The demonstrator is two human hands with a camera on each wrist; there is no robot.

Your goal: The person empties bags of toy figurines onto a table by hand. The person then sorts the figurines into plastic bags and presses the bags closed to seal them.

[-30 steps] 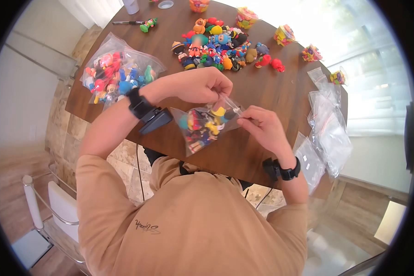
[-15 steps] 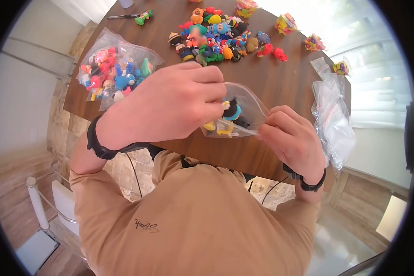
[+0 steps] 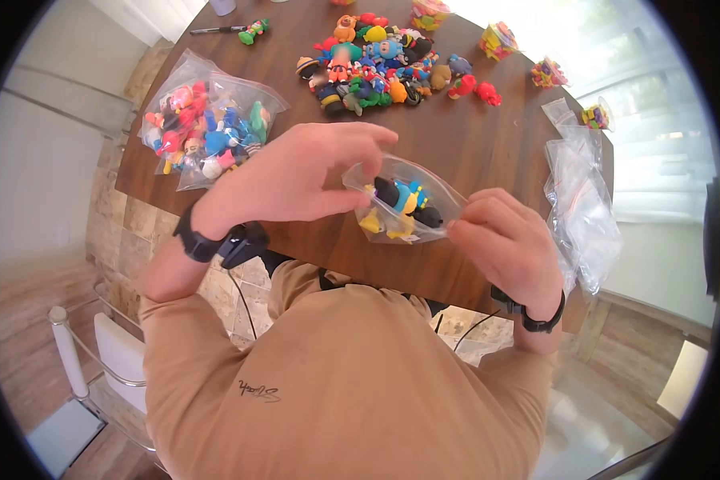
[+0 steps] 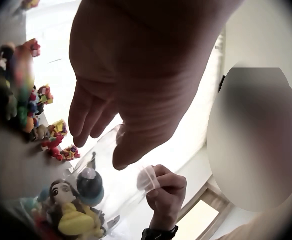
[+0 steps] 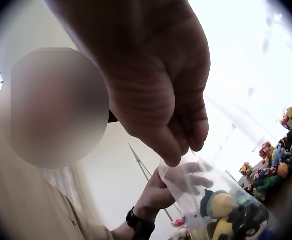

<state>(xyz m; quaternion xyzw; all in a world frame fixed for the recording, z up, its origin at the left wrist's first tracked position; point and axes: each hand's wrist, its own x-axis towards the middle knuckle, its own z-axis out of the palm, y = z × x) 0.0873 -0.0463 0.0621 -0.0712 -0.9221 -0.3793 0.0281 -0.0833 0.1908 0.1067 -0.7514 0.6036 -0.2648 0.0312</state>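
Note:
My right hand [image 3: 508, 240] pinches the right corner of a clear zip bag [image 3: 440, 182] between thumb and fingertips. Inside the bag lie small toy figures [image 3: 408, 200] in yellow, blue and black; one with a doll-like face [image 4: 62, 192] shows in the left wrist view. The bag's mouth gapes upward, over the near part of the table. At its left side is my left hand [image 3: 312, 172], with thumb and fingers spread apart and its fingertips right at the rim. In the right wrist view that left hand [image 5: 161, 187] shows partly through the plastic.
A heap of toy figures [image 3: 376, 68] covers the table's far middle. On the left is a filled zip bag [image 3: 204, 128], with a pen [image 3: 216, 30] and green figure [image 3: 254, 32] beyond. Flat bags [image 3: 580, 208] overlap the right edge, below several colourful cups [image 3: 498, 42].
The bag was held by both hands with its mouth narrow; it has since been pulled wide. My left fingers have uncurled and spread, while my right hand keeps its pinch.

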